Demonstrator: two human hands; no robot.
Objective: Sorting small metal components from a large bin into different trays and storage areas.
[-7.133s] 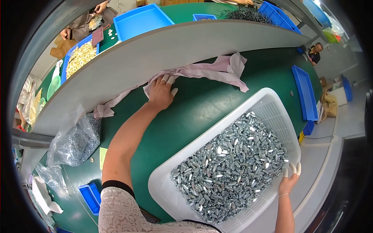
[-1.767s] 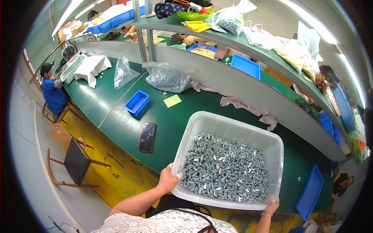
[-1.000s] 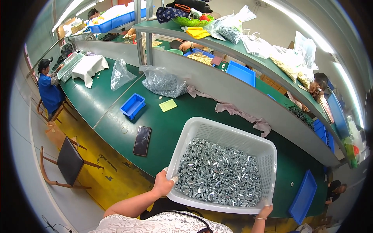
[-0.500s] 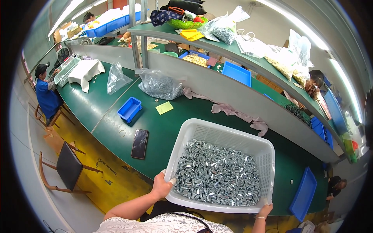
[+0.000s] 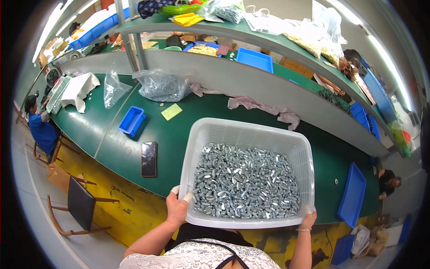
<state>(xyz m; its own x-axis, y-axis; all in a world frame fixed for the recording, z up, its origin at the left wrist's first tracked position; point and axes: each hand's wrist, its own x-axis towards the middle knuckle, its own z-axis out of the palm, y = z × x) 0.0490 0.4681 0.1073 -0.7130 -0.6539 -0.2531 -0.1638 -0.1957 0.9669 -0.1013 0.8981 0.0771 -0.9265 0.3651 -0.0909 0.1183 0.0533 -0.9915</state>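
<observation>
A white plastic basket (image 5: 251,127) with slotted walls is held between my two hands, its near edge past the front edge of the green table. Many small shiny silver metal parts (image 5: 246,179) cover its bottom. My left hand (image 5: 177,207) grips the near left corner, thumb over the rim. At the near right corner, my right hand (image 5: 308,219) is closed on the rim, its other fingers hidden under the basket. Left of the basket lie a dark phone (image 5: 149,159) and a small blue bin (image 5: 132,121).
On the green table (image 5: 112,148) are a clear bag of metal parts (image 5: 164,87), a yellow-green card (image 5: 171,111), a pinkish cloth (image 5: 255,106) and a blue tray (image 5: 352,195) at the right. A shelf (image 5: 215,28) runs above. A person in blue (image 5: 40,127) sits at the far left; a chair (image 5: 81,204) stands nearer.
The basket, held in both hands, has moved slightly up and left in view. The surroundings have shifted leftward as my view turned. My grip looks the same.
</observation>
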